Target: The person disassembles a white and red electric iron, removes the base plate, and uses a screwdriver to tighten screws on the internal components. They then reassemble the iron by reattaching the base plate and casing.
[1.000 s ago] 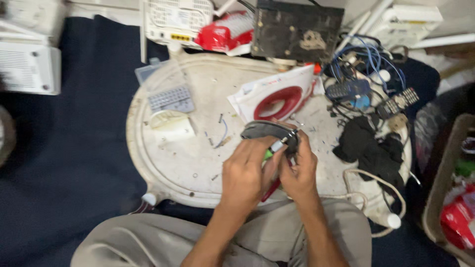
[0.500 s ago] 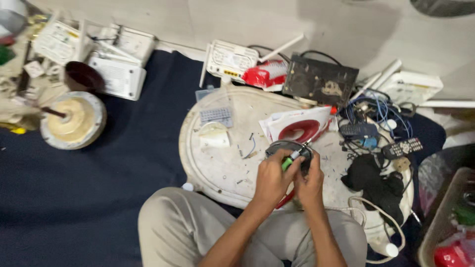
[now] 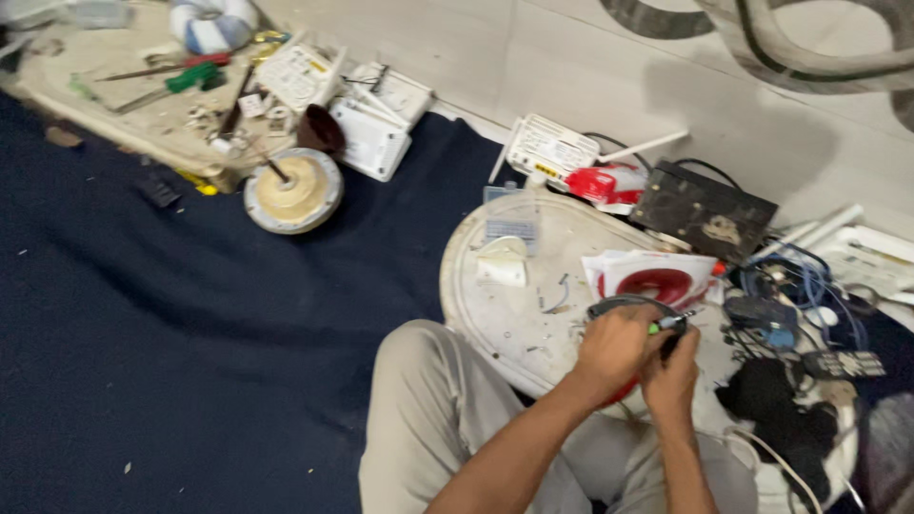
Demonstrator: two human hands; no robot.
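The person sits on a dark blue floor covering (image 3: pixel 190 314) with a round white tray (image 3: pixel 495 314) as the work surface. Both hands are clenched over one small job at the tray's near right edge. The left hand (image 3: pixel 617 347) grips a dark curved casing (image 3: pixel 619 305), and the right hand (image 3: pixel 671 376) holds a green-handled screwdriver (image 3: pixel 666 326) whose tip points into that casing. The step in hand looks like driving or loosening a screw in the casing, though the fingers hide the screw itself, so I cannot tell which. Just beyond the hands lies a red-and-white appliance body (image 3: pixel 657 281), likely the piece the casing belongs to. A tangle of blue wires (image 3: pixel 795 286) sits to the right. The next move calls for steady downward pressure, with the left hand bracing the casing against turning.
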